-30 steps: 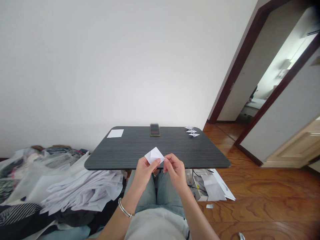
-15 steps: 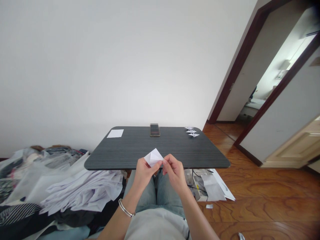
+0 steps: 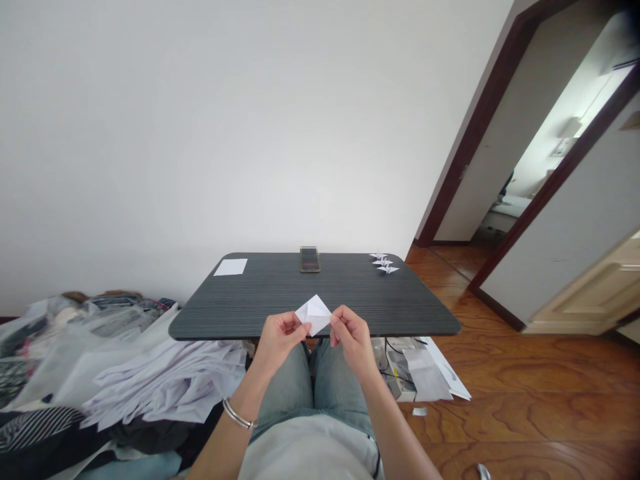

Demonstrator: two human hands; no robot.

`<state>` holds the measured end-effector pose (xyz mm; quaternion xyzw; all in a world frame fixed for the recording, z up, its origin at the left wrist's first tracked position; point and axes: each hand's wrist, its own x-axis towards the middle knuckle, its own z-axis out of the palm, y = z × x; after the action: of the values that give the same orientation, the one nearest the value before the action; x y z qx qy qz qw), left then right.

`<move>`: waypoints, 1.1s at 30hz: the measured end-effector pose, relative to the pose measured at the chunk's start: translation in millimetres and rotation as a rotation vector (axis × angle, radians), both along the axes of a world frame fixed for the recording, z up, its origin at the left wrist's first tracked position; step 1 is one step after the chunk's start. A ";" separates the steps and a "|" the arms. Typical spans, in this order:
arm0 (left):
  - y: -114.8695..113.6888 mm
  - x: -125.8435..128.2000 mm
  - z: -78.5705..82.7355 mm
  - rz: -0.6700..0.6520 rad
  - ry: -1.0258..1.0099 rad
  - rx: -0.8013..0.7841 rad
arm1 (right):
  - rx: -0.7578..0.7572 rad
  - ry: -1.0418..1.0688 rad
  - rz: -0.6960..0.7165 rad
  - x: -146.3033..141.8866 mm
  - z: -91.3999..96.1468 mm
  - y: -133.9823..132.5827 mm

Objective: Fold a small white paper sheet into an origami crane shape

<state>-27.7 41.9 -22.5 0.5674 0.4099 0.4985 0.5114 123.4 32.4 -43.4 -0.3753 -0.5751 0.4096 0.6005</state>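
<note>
Between my two hands is a small white sheet of folded paper (image 3: 315, 312), diamond-shaped with creases showing, held over the table's front edge. My left hand (image 3: 284, 337) pinches its left corner, thumb on top. At the right corner, my right hand (image 3: 351, 333) grips the paper between thumb and fingertips. Several white paper cranes (image 3: 385, 263) stand in a row at the table's back right. A flat white sheet of paper (image 3: 231, 267) lies at the back left.
The dark table (image 3: 265, 293) stands against a white wall. A phone (image 3: 310, 261) rests at its back middle. Clothes and plastic bags (image 3: 150, 373) are heaped on the left. Papers and a box with cables (image 3: 400, 373) sit below the table's right side.
My left hand has shifted left along the paper to its left corner. The paper has turned slightly and moved a little right; more of its face shows. My right hand still holds the right corner.
</note>
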 end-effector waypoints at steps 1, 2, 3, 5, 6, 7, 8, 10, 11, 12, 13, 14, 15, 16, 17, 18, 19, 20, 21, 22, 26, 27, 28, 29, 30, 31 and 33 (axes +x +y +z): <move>0.3 -1.1 -0.2 -0.004 0.010 0.000 | -0.004 0.008 -0.001 0.2 0.1 0.5; 0.5 -2.0 -0.4 -0.009 0.020 -0.003 | -0.009 0.012 -0.002 0.3 0.2 0.9; 0.5 -2.6 -0.6 -0.014 0.028 -0.010 | -0.013 0.016 -0.003 0.3 0.3 1.2; 0.2 -3.5 -0.5 -0.030 0.042 -0.028 | -0.016 0.022 -0.007 0.2 0.2 1.7; -0.2 -3.9 0.1 -0.043 0.047 -0.036 | -0.015 0.026 -0.009 0.3 0.2 2.1; -0.6 -4.4 1.0 -0.061 0.052 -0.042 | -0.013 0.029 -0.012 0.7 0.1 2.5; -1.0 -5.0 2.2 -0.085 0.056 -0.048 | -0.011 0.032 -0.014 1.2 0.1 2.9; -1.8 -6.8 5.3 -0.126 0.054 -0.059 | -0.009 0.036 -0.017 3.0 0.0 4.0; -2.2 -7.8 7.0 -0.133 0.044 -0.068 | -0.010 0.036 -0.020 4.0 0.0 4.5; -2.5 -8.9 8.5 -0.128 0.028 -0.077 | -0.013 0.035 -0.022 5.0 0.1 5.0; -2.6 -9.9 9.8 -0.112 0.005 -0.085 | -0.015 0.029 -0.023 5.8 0.1 5.2; -2.6 -10.5 10.8 -0.091 -0.018 -0.087 | -0.016 0.018 -0.020 6.4 0.2 5.3; -2.4 -10.8 11.4 -0.073 -0.037 -0.084 | -0.015 0.000 -0.012 6.5 0.4 5.0; -2.1 -10.4 11.5 -0.067 -0.048 -0.076 | -0.013 -0.024 0.000 6.3 0.6 4.6; -1.7 -9.5 11.3 -0.067 -0.048 -0.066 | -0.011 -0.051 0.015 5.7 0.8 3.9; -1.4 -8.0 10.8 -0.070 -0.039 -0.057 | -0.010 -0.074 0.029 4.9 1.1 3.1; -1.1 -5.9 10.1 -0.074 -0.024 -0.052 | -0.010 -0.089 0.039 3.9 1.4 2.3; -1.0 -3.5 9.3 -0.069 -0.005 -0.052 | -0.010 -0.092 0.043 2.9 1.8 1.4; -1.0 -1.0 8.5 -0.056 0.009 -0.053 | -0.009 -0.087 0.042 1.9 2.2 0.6; -1.3 1.4 7.8 -0.040 0.011 -0.055 | -0.007 -0.075 0.038 1.2 2.5 -0.1; -3.5 8.1 6.0 -0.006 -0.011 -0.054 | -0.006 -0.066 0.034 -0.9 2.0 -0.8; -4.1 8.8 5.7 -0.012 -0.016 -0.051 | -0.011 -0.073 0.035 -1.4 1.3 -0.4; -4.8 9.2 5.4 -0.020 -0.022 -0.046 | -0.017 -0.074 0.030 -2.0 0.3 0.0; -5.4 9.5 5.1 -0.031 -0.025 -0.041 | -0.020 -0.070 0.023 -2.6 -0.6 0.5; -5.9 9.8 4.7 -0.041 -0.028 -0.035 | -0.022 -0.060 0.013 -3.3 -1.5 1.0; -6.4 10.1 4.3 -0.050 -0.031 -0.028 | -0.021 -0.046 0.003 -3.9 -2.2 1.4; -7.3 11.2 3.7 -0.062 -0.038 -0.018 | -0.018 -0.021 -0.009 -4.7 -2.6 1.9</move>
<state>-16.5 34.6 -18.8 0.5656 0.3869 0.4893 0.5394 118.7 34.3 -46.0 -0.3874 -0.5761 0.4081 0.5929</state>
